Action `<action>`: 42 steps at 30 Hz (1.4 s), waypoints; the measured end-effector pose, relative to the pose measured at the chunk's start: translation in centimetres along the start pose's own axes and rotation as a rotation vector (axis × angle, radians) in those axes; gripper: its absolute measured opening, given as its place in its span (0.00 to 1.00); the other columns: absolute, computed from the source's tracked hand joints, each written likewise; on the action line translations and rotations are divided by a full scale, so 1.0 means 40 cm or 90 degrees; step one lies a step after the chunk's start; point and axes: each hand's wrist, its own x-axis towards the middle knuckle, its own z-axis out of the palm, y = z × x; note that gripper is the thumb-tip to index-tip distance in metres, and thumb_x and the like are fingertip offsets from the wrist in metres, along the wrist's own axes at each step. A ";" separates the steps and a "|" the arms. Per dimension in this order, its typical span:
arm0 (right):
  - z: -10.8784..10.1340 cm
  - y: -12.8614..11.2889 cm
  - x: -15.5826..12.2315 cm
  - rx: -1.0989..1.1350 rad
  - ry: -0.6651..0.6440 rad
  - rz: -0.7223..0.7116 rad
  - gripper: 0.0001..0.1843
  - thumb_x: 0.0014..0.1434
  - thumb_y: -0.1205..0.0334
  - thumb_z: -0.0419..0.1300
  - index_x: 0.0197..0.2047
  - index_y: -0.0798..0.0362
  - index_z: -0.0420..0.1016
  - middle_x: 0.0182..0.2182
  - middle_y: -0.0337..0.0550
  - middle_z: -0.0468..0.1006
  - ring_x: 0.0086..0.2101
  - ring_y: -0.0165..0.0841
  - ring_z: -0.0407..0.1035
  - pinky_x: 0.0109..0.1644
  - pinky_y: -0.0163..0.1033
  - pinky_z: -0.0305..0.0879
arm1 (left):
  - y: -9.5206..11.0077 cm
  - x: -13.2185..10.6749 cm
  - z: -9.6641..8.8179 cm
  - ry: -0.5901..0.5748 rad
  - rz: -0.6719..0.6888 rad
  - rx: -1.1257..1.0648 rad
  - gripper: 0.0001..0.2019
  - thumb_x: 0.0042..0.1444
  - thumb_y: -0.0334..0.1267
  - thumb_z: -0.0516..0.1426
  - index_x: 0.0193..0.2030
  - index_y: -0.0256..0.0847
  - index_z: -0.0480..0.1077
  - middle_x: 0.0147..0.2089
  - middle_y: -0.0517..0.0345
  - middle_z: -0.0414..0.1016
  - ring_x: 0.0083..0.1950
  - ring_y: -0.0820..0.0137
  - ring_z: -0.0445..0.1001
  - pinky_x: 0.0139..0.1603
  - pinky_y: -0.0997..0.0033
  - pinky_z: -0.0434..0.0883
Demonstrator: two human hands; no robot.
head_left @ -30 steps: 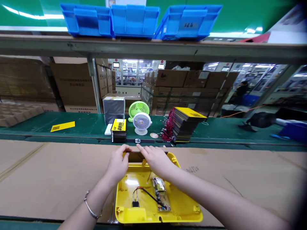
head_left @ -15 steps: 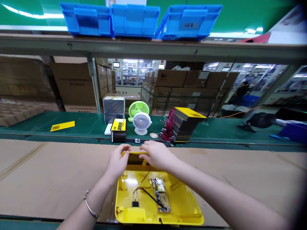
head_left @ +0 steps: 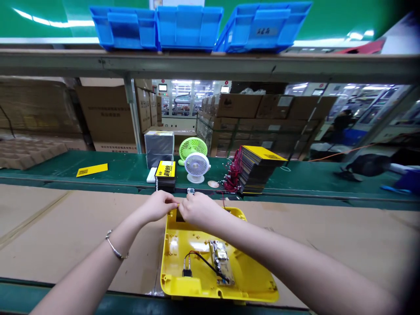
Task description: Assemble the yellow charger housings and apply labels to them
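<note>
The whole scene's coming through bright and pretty evenly lit, with overhead factory lights (head_left: 183, 82) throwing long white streaks across the glossy green wall (head_left: 49, 13) and a washed-out glare patch shining inside the yellow plastic housing (head_left: 197, 280). Shadows are staying soft. The wide lens is bending the long shelf rail (head_left: 210, 65) toward its ends, and a dark smear is creeping in along the right edge. Tiny print is going mushy too.
</note>
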 end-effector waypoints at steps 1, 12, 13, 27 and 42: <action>0.001 -0.010 -0.002 0.011 -0.001 -0.003 0.09 0.57 0.73 0.52 0.37 0.60 0.73 0.32 0.52 0.76 0.34 0.41 0.71 0.32 0.40 0.61 | 0.004 0.003 -0.008 -0.015 0.001 0.015 0.10 0.48 0.40 0.55 0.30 0.39 0.76 0.30 0.58 0.77 0.34 0.67 0.72 0.33 0.72 0.64; 0.045 -0.038 -0.062 0.184 -0.079 0.067 0.24 0.56 0.68 0.56 0.56 0.42 0.66 0.27 0.40 0.77 0.28 0.34 0.71 0.29 0.34 0.58 | 0.037 0.064 -0.030 -0.110 -0.003 0.176 0.10 0.31 0.24 0.55 0.23 0.40 0.72 0.24 0.61 0.73 0.25 0.70 0.68 0.20 0.76 0.59; 0.039 -0.030 -0.075 0.210 -0.061 0.074 0.17 0.59 0.65 0.55 0.51 0.43 0.72 0.28 0.40 0.77 0.29 0.34 0.71 0.31 0.34 0.58 | 0.039 0.068 -0.031 -0.111 0.004 0.185 0.10 0.30 0.24 0.54 0.21 0.40 0.71 0.23 0.62 0.72 0.25 0.70 0.67 0.20 0.76 0.58; 0.093 0.103 -0.264 0.193 0.117 0.362 0.11 0.61 0.65 0.53 0.31 0.54 0.74 0.29 0.44 0.70 0.34 0.35 0.66 0.37 0.38 0.63 | 0.051 0.021 -0.007 -0.045 -0.023 0.087 0.08 0.34 0.22 0.52 0.23 0.39 0.63 0.22 0.63 0.67 0.24 0.73 0.67 0.20 0.79 0.59; 0.021 0.044 -0.332 0.407 0.176 0.233 0.10 0.58 0.52 0.58 0.34 0.50 0.75 0.32 0.45 0.71 0.37 0.35 0.65 0.38 0.40 0.63 | 0.061 -0.173 -0.024 -0.129 0.070 0.087 0.40 0.46 0.44 0.62 0.65 0.54 0.49 0.71 0.58 0.36 0.70 0.54 0.35 0.67 0.46 0.41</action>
